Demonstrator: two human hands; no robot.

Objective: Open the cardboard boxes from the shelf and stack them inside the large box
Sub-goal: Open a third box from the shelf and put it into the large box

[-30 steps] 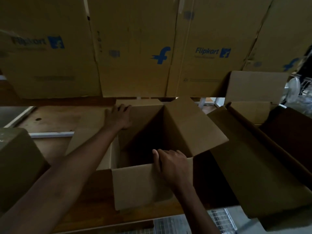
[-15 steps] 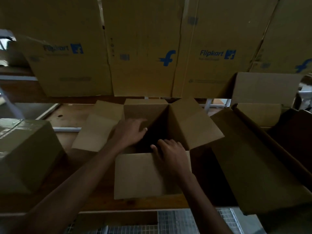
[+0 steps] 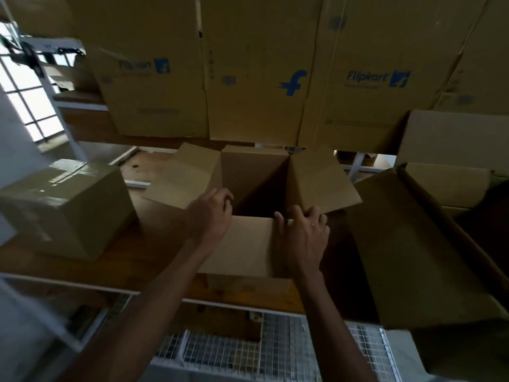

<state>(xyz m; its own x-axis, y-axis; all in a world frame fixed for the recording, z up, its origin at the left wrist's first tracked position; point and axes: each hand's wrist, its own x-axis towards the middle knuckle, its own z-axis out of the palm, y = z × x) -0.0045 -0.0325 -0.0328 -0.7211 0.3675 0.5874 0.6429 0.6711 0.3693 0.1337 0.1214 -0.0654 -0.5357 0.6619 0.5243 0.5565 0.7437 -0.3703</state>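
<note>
Both your hands are on the open box (image 3: 249, 175), which sits mid-board on the wooden shelf (image 3: 143, 260).
Your left hand (image 3: 210, 215) is at the near-left corner, fingers curled over the rim into the opening. Your right hand (image 3: 301, 237) lies on the near flap with its thumb flat on the cardboard and its fingers hooked over the fold at the near-right corner. All four flaps are up or splayed outward; the inside is too dark to read. The big box (image 3: 413, 244) is just to the right, tilted with its mouth up and right, and its near wall is close beside the open box; I can't tell if they touch. A taped box (image 3: 66, 208) sits closed at the left, apart from it. Flat printed cartons (image 3: 261, 73) stand along the back. There is wire mesh (image 3: 248, 351) below the shelf edge and a bright window (image 3: 24, 100) at far left.
</note>
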